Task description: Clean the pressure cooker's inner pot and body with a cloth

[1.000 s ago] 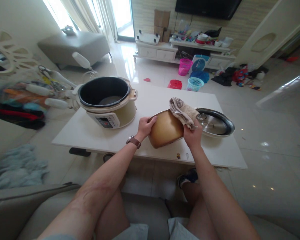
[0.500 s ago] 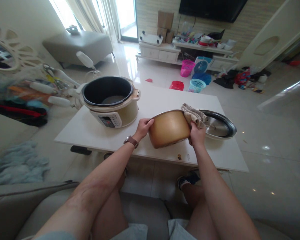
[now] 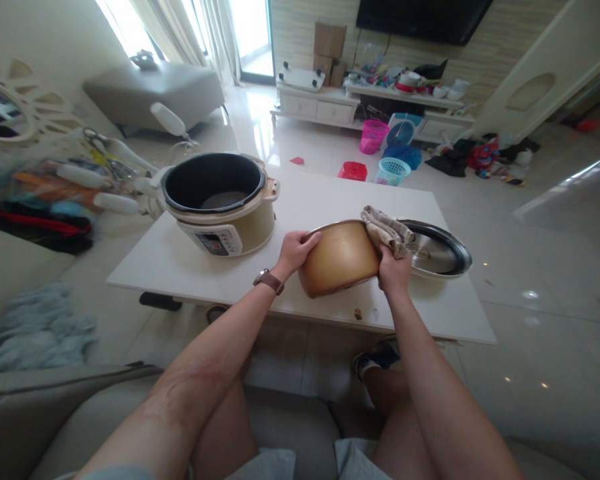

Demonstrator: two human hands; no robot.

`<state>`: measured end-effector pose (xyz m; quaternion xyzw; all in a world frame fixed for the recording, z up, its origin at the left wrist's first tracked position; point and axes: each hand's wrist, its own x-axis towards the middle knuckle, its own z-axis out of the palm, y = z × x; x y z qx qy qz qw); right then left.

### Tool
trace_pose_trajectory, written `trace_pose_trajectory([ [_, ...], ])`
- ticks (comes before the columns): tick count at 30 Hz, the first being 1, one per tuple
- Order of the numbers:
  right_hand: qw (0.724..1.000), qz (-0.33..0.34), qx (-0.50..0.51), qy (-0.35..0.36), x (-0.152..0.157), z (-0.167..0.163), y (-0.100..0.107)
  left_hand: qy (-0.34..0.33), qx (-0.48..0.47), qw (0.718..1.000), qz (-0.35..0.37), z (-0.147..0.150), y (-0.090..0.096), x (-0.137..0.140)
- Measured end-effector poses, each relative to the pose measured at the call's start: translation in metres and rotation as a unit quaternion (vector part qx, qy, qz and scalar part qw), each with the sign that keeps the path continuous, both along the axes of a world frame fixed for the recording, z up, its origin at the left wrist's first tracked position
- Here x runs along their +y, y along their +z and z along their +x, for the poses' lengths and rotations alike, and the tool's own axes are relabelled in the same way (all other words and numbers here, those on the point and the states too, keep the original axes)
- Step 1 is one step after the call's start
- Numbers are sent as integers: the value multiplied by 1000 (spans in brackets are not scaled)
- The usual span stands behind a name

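Left hand (image 3: 295,252), yours: fingers curling around the near-left side of one gold-brown inner pot (image 3: 340,259), thumb pressing on its outer wall. Right hand (image 3: 394,272), yours: closing on one folded patterned cloth (image 3: 386,230) and bunching it against the pot's right rim. Inner pot: tilting, its outer wall facing you, hanging over the near part of the white table (image 3: 305,200) — whether its base is touching the tabletop, you cannot tell. Cooker body (image 3: 253,230), one: standing upright to the left, its dark well gaping, its control panel facing you. Round lid (image 3: 433,257), one: lying to the right, just beyond your right hand, its metal face showing. Brown-strapped watch (image 3: 269,281), one: circling your left wrist — dial partly showing.
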<state>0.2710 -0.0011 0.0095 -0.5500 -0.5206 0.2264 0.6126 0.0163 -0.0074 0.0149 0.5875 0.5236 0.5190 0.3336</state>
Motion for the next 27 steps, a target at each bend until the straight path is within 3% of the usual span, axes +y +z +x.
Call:
trace_pose_trajectory([
  [6,986,68,-148,33,-21,-8,15,6,6,1000,1,3,-2,0],
  [12,925,158,-320,131,-40,-14,32,5,10,1000,-1,4,-2,0],
  [18,944,128,-296,70,-33,-14,28,9,19,1000,1,5,3,-2],
  [27,986,61,-143,55,-20,-9,19,24,28,999,2,4,-3,0],
])
